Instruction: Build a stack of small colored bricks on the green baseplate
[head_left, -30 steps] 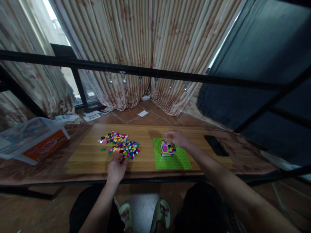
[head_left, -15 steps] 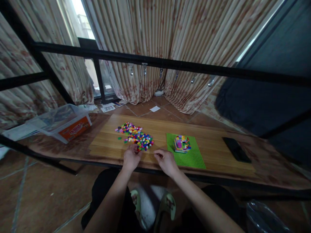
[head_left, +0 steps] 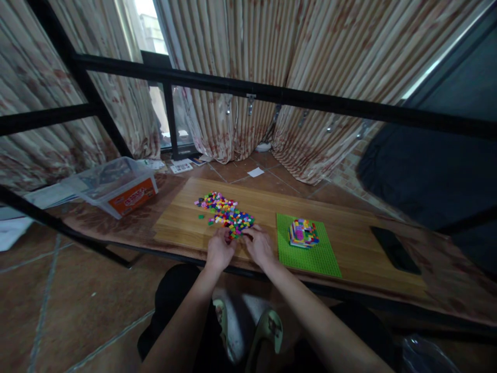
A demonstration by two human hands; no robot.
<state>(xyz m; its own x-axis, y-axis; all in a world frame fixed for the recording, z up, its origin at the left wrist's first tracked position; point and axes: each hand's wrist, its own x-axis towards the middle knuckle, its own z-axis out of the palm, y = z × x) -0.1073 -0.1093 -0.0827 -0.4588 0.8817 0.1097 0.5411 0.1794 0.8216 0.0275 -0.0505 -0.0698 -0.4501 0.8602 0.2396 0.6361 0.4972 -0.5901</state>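
Bricks in many colours lie in a loose heap [head_left: 239,219] on the wooden counter [head_left: 178,224], and the near edge of that heap is partly hidden by the person's hands. The left hand [head_left: 220,251] has its fingers curled at the near edge; whether they pinch a brick cannot be told. The right hand [head_left: 259,247] is just beside it, fingers bent against the heap's near right side; their tips are too small and blurred to show whether anything is grasped.

To the right, a small brick block [head_left: 302,235] stands on the green baseplate [head_left: 289,259], its far sides out of sight. Farther right lies a dark phone [head_left: 394,249], its face unreadable. The clear bin's [head_left: 126,189] contents are hard to make out, and a clear plastic bag [head_left: 425,356] is cut off at the bottom edge.
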